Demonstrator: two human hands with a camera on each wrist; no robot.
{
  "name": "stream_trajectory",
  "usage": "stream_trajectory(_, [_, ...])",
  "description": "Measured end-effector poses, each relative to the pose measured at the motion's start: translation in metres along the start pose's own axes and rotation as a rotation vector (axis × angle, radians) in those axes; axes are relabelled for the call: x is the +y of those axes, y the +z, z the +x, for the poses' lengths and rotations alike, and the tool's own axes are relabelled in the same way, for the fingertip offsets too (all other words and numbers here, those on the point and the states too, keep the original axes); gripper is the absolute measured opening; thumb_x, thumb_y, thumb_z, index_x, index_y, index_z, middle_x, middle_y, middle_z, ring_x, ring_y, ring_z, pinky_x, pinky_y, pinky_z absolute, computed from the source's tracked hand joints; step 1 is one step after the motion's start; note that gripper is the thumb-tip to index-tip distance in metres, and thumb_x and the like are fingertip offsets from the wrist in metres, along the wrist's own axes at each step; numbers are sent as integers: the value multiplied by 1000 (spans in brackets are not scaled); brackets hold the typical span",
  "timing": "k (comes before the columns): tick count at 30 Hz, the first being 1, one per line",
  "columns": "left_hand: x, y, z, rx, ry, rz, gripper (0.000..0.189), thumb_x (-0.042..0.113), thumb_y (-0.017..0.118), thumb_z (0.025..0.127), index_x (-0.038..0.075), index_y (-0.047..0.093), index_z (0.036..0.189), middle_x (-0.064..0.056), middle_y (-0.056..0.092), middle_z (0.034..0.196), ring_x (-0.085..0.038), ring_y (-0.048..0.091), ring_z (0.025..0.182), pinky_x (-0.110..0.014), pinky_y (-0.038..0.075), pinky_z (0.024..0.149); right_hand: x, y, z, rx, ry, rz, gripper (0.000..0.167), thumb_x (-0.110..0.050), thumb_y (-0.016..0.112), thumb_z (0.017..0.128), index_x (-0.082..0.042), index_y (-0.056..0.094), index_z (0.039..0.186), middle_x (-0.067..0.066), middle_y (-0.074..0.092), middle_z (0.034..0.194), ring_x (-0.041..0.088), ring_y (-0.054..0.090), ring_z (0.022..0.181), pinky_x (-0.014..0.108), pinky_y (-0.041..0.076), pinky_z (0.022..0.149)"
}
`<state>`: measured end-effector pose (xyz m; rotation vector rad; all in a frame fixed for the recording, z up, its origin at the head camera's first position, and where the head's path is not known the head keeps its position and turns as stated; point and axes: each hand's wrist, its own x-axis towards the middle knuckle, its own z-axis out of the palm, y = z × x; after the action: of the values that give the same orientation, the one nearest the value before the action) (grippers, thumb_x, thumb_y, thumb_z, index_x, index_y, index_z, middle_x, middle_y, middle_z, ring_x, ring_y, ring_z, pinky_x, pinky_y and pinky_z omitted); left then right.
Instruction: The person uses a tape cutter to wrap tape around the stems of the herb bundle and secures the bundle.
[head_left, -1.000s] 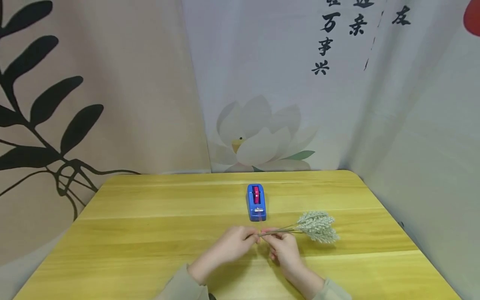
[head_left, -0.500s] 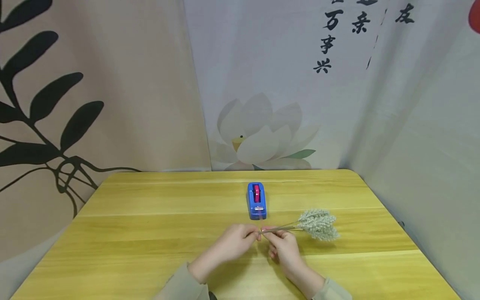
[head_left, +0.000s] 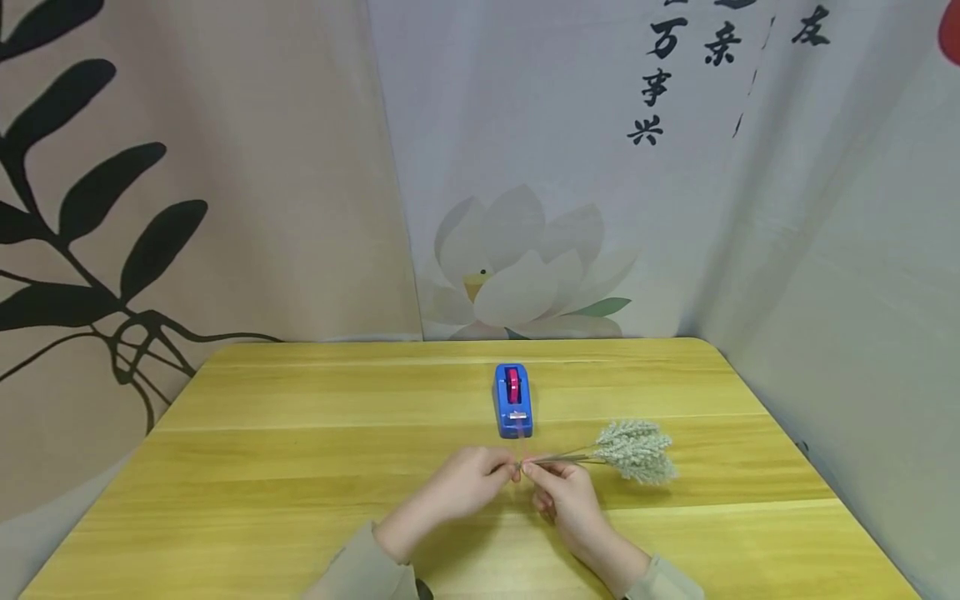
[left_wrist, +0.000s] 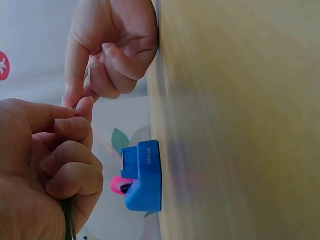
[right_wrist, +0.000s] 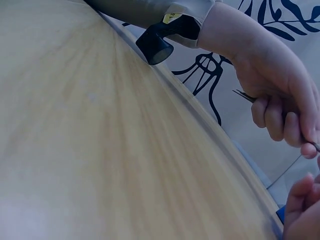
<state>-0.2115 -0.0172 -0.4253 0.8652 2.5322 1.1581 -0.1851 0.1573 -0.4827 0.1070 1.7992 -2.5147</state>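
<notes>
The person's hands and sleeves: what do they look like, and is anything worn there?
The left hand and right hand are bare, without gloves. The khaki-grey sleeves stop short of the hands. In the right wrist view a black, round-ended device with a yellow label sits at the left cuff.

High and well back, the head view looks forward and down across the table (head_left: 262,483); in close, the left wrist view (tipped sideways!) catches the tape dispenser (left_wrist: 147,187) too; and the right wrist view, low and slanted, faces the left hand (right_wrist: 282,92), which all three share.
</notes>
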Motion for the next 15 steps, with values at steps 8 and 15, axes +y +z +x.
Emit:
stream_trajectory(8, [-3, 1, 1, -17, 16, 16, 20, 16, 52, 99, 9, 70, 93, 8, 43, 58, -3, 32, 44, -17, 28, 41, 0, 1, 0, 24, 3, -7, 7, -4, 69, 86, -8, 71, 81, -3, 44, 51, 7, 40, 47, 19, 35, 46])
stream_trajectory(15, [-3, -1, 0, -22, 24, 12, 19, 16, 53, 99, 9, 70, 94, 7, 45, 59, -3, 33, 45, -18, 29, 41, -3, 0, -2, -18, 52, 24, 6, -6, 67, 88, -8, 71, 85, -2, 56, 63, 5, 38, 48, 17, 33, 45])
